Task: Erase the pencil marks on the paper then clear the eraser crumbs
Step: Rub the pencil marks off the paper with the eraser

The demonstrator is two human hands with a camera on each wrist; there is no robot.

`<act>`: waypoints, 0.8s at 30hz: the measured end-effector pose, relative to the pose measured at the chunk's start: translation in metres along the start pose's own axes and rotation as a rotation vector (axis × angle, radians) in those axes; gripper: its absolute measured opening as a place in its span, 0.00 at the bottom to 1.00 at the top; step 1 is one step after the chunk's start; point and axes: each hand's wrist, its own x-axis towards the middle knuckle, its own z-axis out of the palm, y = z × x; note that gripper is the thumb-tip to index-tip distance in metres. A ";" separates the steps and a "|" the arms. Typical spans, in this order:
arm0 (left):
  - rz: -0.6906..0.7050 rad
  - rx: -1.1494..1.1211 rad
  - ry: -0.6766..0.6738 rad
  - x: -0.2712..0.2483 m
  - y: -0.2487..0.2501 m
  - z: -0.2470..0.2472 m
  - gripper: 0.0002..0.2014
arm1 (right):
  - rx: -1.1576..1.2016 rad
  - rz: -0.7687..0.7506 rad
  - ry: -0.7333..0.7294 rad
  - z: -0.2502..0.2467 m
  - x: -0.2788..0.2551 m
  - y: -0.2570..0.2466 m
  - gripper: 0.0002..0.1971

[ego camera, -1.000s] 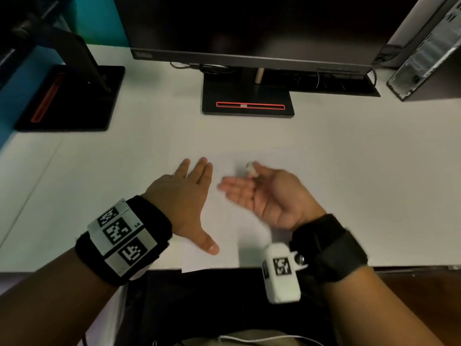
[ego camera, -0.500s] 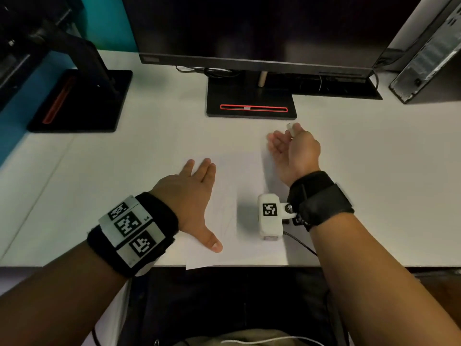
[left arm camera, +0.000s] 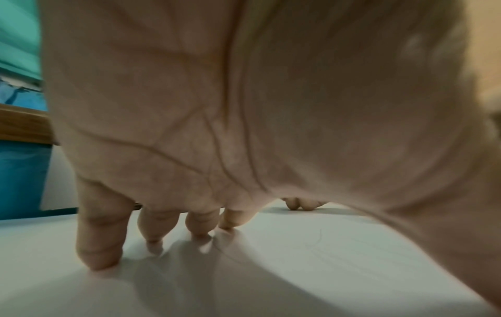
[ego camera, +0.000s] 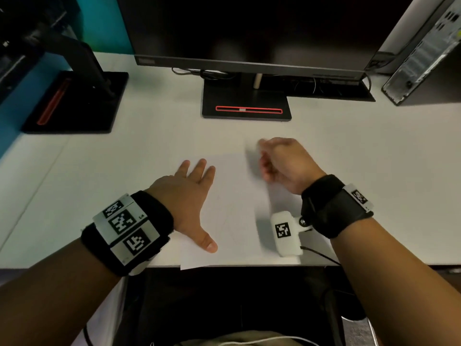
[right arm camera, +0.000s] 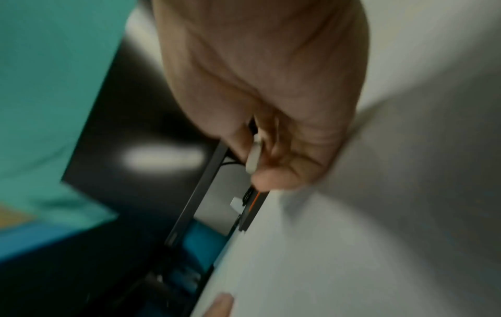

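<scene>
Head view: my left hand (ego camera: 185, 196) lies flat, palm down, on the left part of the paper (ego camera: 234, 211), fingers straight and spread, thumb stretched out toward me near the sheet's near edge. It holds nothing; it only presses the sheet to the desk (ego camera: 374, 146). The paper's near left corner sticks out a little past the desk edge just below my thumb.

My right hand (ego camera: 284, 163) is to the right of the left one and a bit farther from me, over the far right part of the paper. It is blurred, its fingers curled in, knuckles up. From the head view I cannot see what it holds.

In the right wrist view, the curled fingers and thumb pinch a small white eraser (right arm camera: 254, 154) at the fingertips, above the white surface. The picture is smeared, so I cannot tell whether the eraser touches the paper.

In the left wrist view, my palm fills most of the picture, and my fingertips (left arm camera: 97, 253) rest on the sheet. Faint pencil marks (left arm camera: 317, 242) show on the paper to the right of those fingers, between my two hands. Crumbs are too small to make out.

Beyond both hands stands a monitor (ego camera: 249, 33) on its black base (ego camera: 247, 103).
</scene>
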 end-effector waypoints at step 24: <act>-0.027 0.009 -0.038 0.000 0.003 -0.003 0.80 | -0.663 -0.152 -0.268 -0.018 -0.021 -0.015 0.18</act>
